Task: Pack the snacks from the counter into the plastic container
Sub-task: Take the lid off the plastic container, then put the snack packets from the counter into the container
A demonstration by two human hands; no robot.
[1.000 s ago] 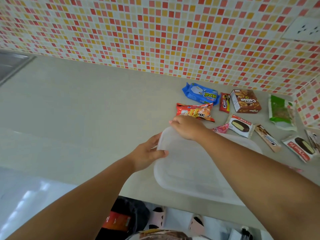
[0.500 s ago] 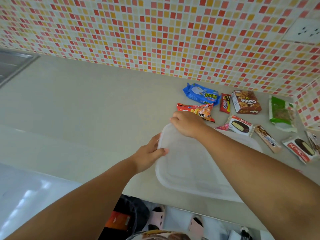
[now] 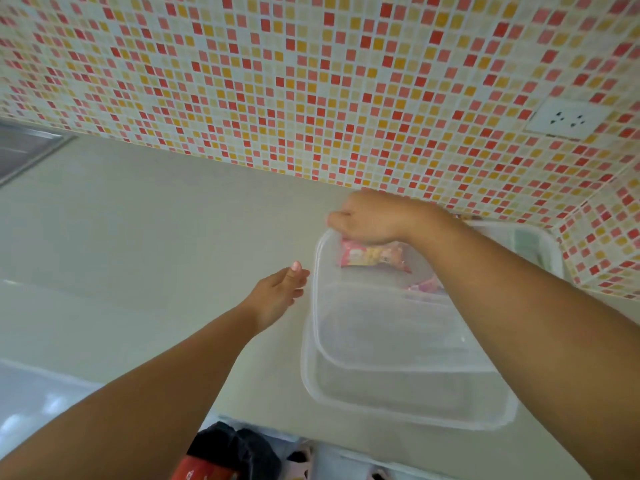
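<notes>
A translucent plastic container [image 3: 398, 407] sits at the counter's front edge. My right hand [image 3: 374, 220] is shut on the far left corner of its lid [image 3: 381, 323] and holds the lid tilted up off the base. My left hand [image 3: 277, 296] hovers open just left of the container, fingers spread, apart from the rim. Through the raised lid I see blurred snacks on the counter behind: a red-orange packet [image 3: 372, 255], a pink packet [image 3: 427, 284] and a green packet [image 3: 526, 242]. The other snacks are hidden by the lid and my right arm.
A mosaic tile wall rises behind the counter, with a white socket [image 3: 568, 119] at the right. A metal sink edge [image 3: 24, 150] shows at far left. Pale counter [image 3: 156, 237] spreads left of the container. Below the front edge lie a dark bag [image 3: 235, 452] and sandals.
My right hand has raised the lid's far edge, so the tilted lid now covers the snacks. My left hand has let go of the container's edge and opened.
</notes>
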